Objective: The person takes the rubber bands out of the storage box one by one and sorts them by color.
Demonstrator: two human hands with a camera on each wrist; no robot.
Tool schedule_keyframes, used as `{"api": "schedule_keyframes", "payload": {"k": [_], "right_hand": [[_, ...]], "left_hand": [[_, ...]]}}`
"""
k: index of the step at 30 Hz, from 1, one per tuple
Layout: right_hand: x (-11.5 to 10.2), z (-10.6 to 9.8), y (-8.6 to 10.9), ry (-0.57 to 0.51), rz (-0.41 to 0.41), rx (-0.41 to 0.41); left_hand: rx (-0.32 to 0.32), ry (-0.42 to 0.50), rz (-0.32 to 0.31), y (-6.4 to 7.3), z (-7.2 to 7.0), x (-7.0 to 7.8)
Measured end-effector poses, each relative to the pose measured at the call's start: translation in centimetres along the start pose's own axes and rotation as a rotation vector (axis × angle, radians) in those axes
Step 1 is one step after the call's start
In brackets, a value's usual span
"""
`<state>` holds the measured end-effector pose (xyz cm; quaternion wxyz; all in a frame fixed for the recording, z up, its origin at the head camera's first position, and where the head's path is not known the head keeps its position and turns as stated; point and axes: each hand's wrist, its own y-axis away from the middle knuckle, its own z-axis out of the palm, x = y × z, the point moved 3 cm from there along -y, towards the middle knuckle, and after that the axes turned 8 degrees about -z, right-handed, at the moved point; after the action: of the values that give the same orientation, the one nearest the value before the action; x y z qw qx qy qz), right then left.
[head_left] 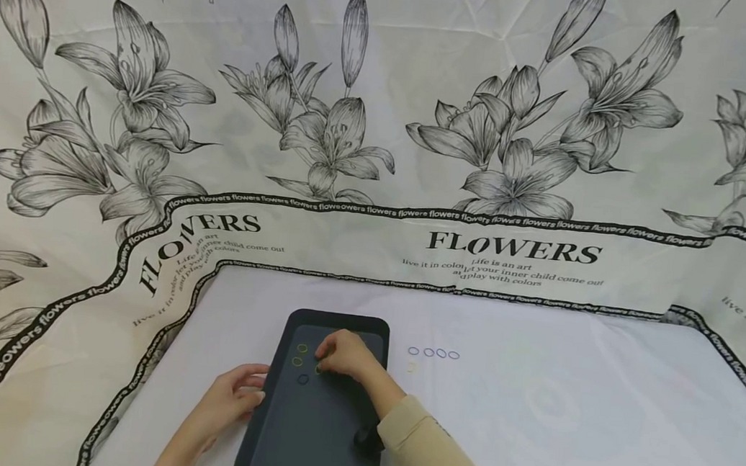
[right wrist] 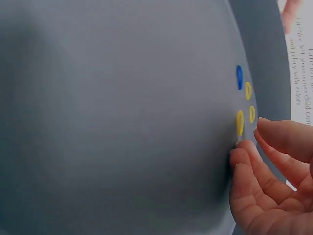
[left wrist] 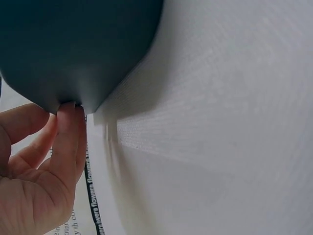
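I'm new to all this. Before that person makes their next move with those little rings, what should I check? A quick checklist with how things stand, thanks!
1. Tray touched at its side: ok. The left hand touches the dark tray.
2. Right hand away from the tray: not ok. The right hand is over it, fingers close beside a yellow ring.
3. Right hand empty: cannot tell. Its grip is partly hidden.
4. Tray rings apart: ok. Three yellow and one blue ring, none overlapping.
5. Rings available outside the tray: ok. Four blue rings lie in a row on the white cloth.
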<state>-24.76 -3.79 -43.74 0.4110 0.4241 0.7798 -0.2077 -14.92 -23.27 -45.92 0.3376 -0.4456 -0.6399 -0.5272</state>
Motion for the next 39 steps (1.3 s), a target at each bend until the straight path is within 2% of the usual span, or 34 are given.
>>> {"api": "schedule_keyframes", "payload": {"k": [9, 17, 20, 25, 29, 33, 39], "right_hand": [[0.2, 0.6, -0.2, 0.192, 0.009, 0.074], [0.1, 0.6, 0.0, 0.201, -0.011, 0.065], [-0.1, 0.6, 0.1, 0.215, -0.018, 0.056], [-0.6, 1.1, 0.2, 0.291, -0.077, -0.015], [-0.7, 1.1, 0.1, 0.338, -0.098, -0.063], [-0.4, 0.7, -0.1, 0.252, -0.058, -0.127], [0.0, -0.8, -0.4, -0.020, 0.015, -0.201]], "left_hand": [[-0.015, -0.007, 0.023, -0.1, 0.0, 0.4], [0.003, -0.017, 0.008, 0.0, 0.0, 0.2], [0.007, -0.024, 0.020, 0.0, 0.0, 0.3], [0.033, -0.031, 0.005, 0.1, -0.1, 0.3], [0.017, -0.032, 0.019, 0.1, 0.0, 0.3], [0.017, -0.031, 0.024, 0.0, 0.0, 0.3], [0.026, -0.025, 0.014, 0.0, 0.0, 0.2]]}}
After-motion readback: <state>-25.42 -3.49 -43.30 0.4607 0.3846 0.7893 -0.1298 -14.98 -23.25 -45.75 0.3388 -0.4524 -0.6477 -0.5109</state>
